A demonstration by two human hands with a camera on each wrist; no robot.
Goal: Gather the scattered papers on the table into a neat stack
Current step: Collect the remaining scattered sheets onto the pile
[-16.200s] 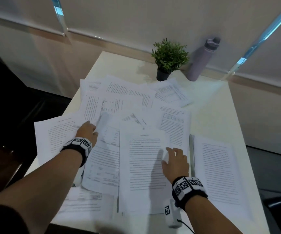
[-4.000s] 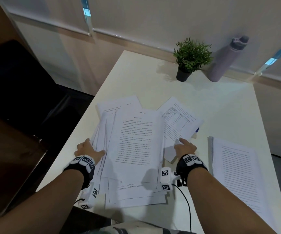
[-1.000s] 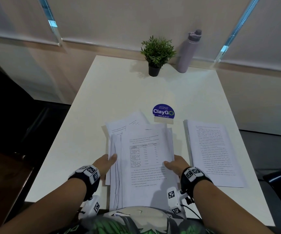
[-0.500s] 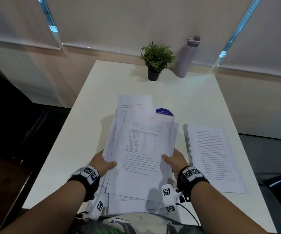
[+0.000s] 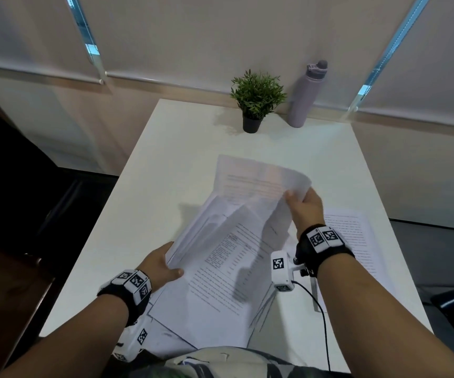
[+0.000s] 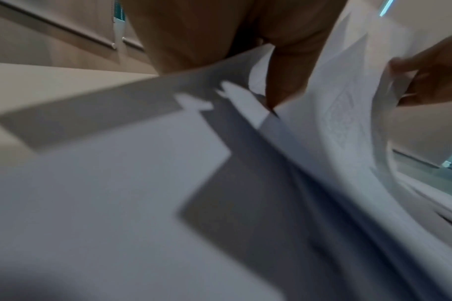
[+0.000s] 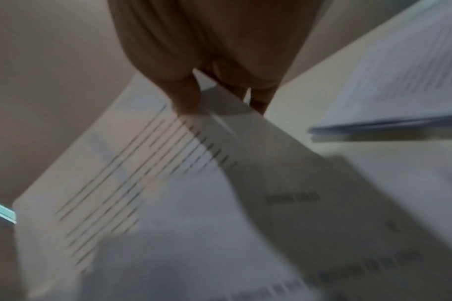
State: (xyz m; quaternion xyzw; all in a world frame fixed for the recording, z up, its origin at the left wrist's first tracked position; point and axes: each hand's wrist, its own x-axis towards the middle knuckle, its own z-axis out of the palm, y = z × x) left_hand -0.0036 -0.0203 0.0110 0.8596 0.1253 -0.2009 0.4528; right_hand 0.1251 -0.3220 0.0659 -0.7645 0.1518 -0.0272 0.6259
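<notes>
Lifting now: both hands, left (image 5: 163, 264) and right (image 5: 303, 207), grip the gathered papers (image 5: 228, 257), tilted toward 1 o'clock off the desk (image 5: 187, 137), still uneven.

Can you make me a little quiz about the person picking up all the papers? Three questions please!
1. True or false: the loose papers lie flat on the table.
2. Which hand holds the far top corner of the papers? A) left hand B) right hand
3. Fill in: beside the purple water bottle at the far edge stands a small potted ____.

Key
1. False: both hands hold them up, fanned and uneven.
2. B. The left hand has its grip on the near left edge.
3. plant

Bonus look: a neat stack of papers lies flat on the table to the right.
</notes>
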